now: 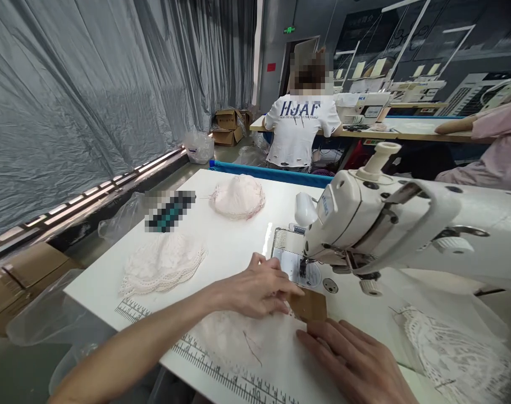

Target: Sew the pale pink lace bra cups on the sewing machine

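A pale pink fabric piece (226, 339) with loose dark red threads lies on the white sewing table at its near side. My left hand (258, 289) is closed on its upper edge, fingers curled, with the fingertips beside a flat brown piece (309, 306). The fingers of my right hand (356, 359) lie flat and stretched out over the right part of the fabric, touching the lower edge of the brown piece. Just beyond both hands stands the presser foot (302, 268) of a white sewing machine (365, 219); no fabric shows under the foot.
A pale pink cup-shaped piece (238, 196) and a stack of scalloped lace pieces (163, 264) lie on the table's left. White lace (457, 353) rests at right. A ruler scale (213, 367) marks the near edge. Ahead, a person in a white shirt (304, 126) sits at another bench.
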Demonstrator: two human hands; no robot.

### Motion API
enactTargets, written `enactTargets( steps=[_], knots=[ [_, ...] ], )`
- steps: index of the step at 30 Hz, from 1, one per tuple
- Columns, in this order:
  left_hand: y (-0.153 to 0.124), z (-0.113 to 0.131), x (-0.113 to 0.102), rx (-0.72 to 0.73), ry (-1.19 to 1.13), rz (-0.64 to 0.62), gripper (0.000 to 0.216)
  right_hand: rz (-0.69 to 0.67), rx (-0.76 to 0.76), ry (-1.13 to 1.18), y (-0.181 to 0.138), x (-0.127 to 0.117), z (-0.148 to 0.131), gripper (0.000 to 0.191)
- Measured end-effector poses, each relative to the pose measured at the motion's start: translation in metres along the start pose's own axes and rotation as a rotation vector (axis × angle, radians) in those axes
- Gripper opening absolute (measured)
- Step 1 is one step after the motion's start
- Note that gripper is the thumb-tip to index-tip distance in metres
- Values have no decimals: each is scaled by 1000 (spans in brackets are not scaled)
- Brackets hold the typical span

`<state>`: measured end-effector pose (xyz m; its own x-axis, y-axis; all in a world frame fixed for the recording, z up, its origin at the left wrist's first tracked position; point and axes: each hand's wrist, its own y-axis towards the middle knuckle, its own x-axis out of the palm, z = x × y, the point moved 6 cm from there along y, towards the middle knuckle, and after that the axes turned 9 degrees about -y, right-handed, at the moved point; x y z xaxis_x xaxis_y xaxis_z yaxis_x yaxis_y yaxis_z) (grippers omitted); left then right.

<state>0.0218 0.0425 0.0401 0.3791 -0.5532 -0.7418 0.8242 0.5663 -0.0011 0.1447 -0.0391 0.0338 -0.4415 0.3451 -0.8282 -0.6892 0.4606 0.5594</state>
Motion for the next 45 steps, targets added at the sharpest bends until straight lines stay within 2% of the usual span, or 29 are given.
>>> enactTargets(
  steps=[4, 11, 21, 26, 39, 43, 45],
  knots=[
    [-5, -7, -8, -53, -59, 67, 28, 32, 54, 4, 0, 2, 4, 28],
    [-4, -13, -5, -166, -83, 117, 26, 5, 94, 37, 3, 7, 6, 35],
    [-3, -15, 0, -109, 1, 174, 25, -131, 64, 96, 4, 6, 3, 32],
    [-2, -17, 3, -86, 21, 206, 28, -144, 54, 110, 6, 4, 2, 33],
    [0, -22, 5, -88, 27, 206, 27, -121, 21, -60, 2, 2, 4, 40],
    [4, -24, 6, -88, 58, 211, 32, -167, 20, -81, 1, 8, 7, 33],
    [7, -25, 4, -87, 80, 215, 33, -139, 31, -118, 3, 7, 9, 28]
  ],
)
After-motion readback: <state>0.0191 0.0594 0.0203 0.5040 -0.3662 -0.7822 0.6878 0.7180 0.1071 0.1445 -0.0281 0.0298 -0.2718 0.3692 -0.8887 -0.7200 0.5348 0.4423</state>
